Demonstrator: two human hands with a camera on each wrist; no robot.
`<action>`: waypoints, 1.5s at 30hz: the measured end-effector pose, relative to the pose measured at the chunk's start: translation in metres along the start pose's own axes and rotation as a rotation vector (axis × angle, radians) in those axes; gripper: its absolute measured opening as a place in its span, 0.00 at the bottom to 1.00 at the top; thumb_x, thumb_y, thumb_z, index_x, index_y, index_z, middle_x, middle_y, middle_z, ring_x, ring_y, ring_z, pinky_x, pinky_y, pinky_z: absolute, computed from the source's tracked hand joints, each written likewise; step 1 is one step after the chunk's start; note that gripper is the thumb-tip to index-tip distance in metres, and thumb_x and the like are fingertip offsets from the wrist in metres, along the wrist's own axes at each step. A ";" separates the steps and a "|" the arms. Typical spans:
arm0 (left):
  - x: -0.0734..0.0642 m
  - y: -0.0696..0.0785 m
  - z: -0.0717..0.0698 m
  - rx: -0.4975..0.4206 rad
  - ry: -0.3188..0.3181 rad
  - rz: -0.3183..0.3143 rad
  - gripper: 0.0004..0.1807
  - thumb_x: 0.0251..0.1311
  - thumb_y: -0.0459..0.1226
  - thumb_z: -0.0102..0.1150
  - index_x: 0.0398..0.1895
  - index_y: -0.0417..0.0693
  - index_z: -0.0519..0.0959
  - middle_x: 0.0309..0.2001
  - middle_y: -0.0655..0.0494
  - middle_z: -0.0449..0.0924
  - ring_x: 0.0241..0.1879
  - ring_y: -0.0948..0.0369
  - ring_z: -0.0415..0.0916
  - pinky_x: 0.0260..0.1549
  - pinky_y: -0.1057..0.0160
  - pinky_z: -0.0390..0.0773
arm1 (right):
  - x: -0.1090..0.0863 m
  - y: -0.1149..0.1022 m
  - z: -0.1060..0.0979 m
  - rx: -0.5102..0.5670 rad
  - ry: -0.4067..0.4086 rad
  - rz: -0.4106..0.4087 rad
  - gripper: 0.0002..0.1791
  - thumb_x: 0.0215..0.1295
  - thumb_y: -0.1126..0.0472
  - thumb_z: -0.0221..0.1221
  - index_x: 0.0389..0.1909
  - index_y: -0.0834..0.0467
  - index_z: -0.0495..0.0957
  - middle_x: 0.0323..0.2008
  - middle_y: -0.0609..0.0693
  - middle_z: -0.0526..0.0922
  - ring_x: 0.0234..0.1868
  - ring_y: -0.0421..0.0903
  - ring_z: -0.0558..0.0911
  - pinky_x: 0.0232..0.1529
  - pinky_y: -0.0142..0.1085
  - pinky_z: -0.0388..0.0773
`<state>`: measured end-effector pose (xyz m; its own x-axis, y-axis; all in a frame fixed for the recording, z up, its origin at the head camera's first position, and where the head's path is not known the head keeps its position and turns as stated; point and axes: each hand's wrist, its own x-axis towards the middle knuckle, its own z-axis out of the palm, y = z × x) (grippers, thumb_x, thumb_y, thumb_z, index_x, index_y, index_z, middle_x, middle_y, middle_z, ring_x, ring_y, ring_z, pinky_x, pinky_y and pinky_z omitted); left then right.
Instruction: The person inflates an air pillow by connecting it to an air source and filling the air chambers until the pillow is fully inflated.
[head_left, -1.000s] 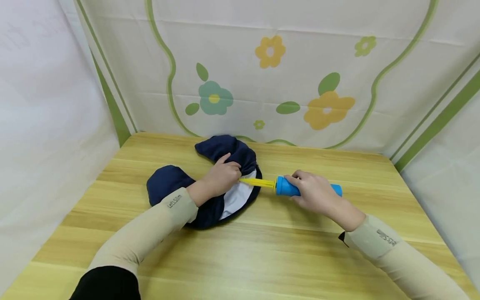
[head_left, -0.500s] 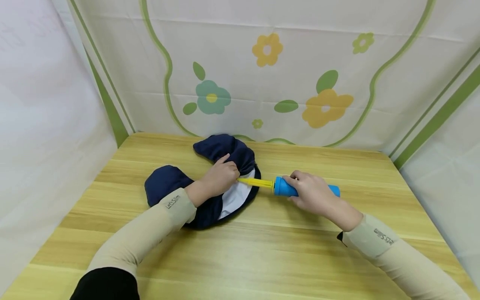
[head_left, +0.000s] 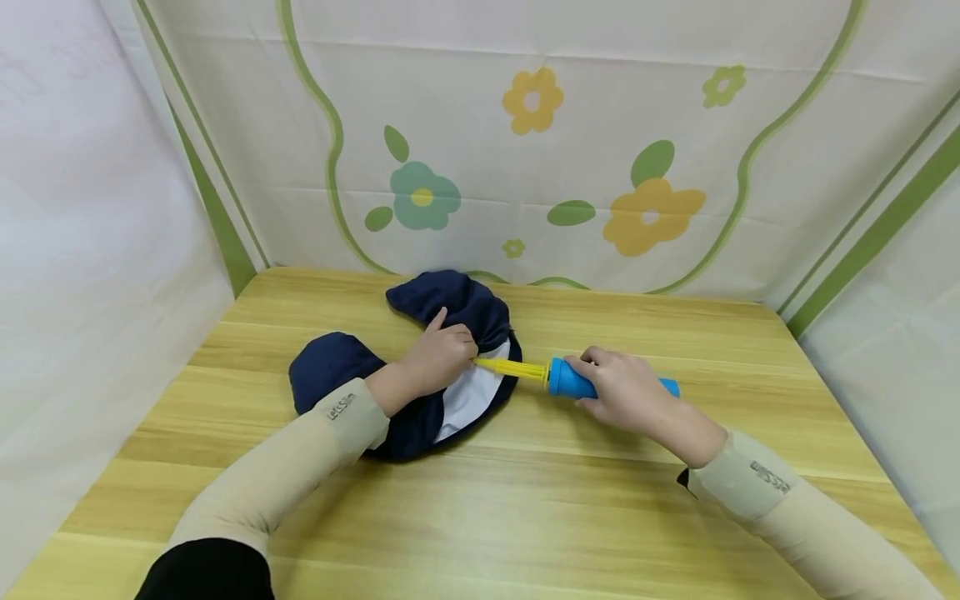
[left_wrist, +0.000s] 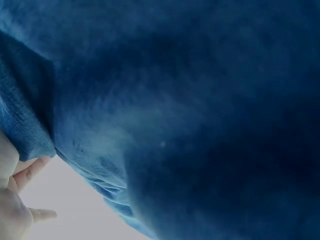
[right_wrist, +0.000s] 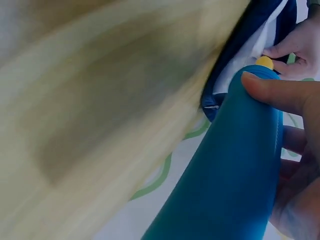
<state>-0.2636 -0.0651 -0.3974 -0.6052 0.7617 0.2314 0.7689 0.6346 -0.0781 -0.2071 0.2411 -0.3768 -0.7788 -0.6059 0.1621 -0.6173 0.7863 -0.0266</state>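
A navy, U-shaped neck pillow (head_left: 337,367) with a white underside panel (head_left: 472,396) lies near the table's back edge. My left hand (head_left: 438,358) rests over its middle and pinches it where the yellow nozzle (head_left: 517,368) of a hand pump meets it. What sits exactly between those fingers is hidden. With my right hand (head_left: 622,387) I grip the blue pump barrel (head_left: 567,380), fingers curled round it, level with the nozzle. The left wrist view is mostly filled by the navy fabric (left_wrist: 200,110). In the right wrist view the barrel (right_wrist: 225,165) points at my left fingers.
The wooden table (head_left: 525,517) extends in front of and to the right of the pillow. A white cloth backdrop (head_left: 480,150) with printed flowers rises right behind the back edge. White cloth side walls (head_left: 97,250) stand at left and right.
My left thumb has lifted and shifted slightly to the left. Both hands keep their holds on the pillow and the pump, and the head view has shifted a little.
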 end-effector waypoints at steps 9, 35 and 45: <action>0.005 0.004 -0.001 -0.057 -0.035 -0.053 0.02 0.61 0.35 0.73 0.36 0.49 0.90 0.39 0.58 0.87 0.50 0.57 0.80 0.67 0.39 0.63 | -0.005 0.004 -0.001 -0.002 -0.015 0.026 0.34 0.54 0.58 0.78 0.62 0.62 0.81 0.46 0.59 0.83 0.39 0.54 0.86 0.36 0.49 0.85; 0.038 0.041 -0.029 -0.301 -0.196 -0.211 0.22 0.64 0.39 0.71 0.61 0.49 0.82 0.59 0.51 0.80 0.53 0.54 0.80 0.46 0.58 0.82 | 0.005 0.013 0.008 -0.005 0.033 0.024 0.33 0.55 0.61 0.77 0.64 0.61 0.79 0.49 0.59 0.83 0.45 0.57 0.85 0.41 0.51 0.84; 0.062 0.058 -0.020 -0.412 -0.295 -0.319 0.24 0.67 0.37 0.68 0.65 0.46 0.79 0.61 0.50 0.81 0.57 0.55 0.79 0.53 0.57 0.79 | 0.010 0.014 0.003 -0.008 0.063 -0.016 0.34 0.53 0.65 0.78 0.63 0.63 0.79 0.48 0.60 0.82 0.45 0.58 0.85 0.43 0.52 0.83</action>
<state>-0.2528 0.0161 -0.3680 -0.8055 0.5837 -0.1021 0.5211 0.7798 0.3471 -0.2233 0.2456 -0.3784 -0.7601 -0.6101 0.2238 -0.6286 0.7776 -0.0153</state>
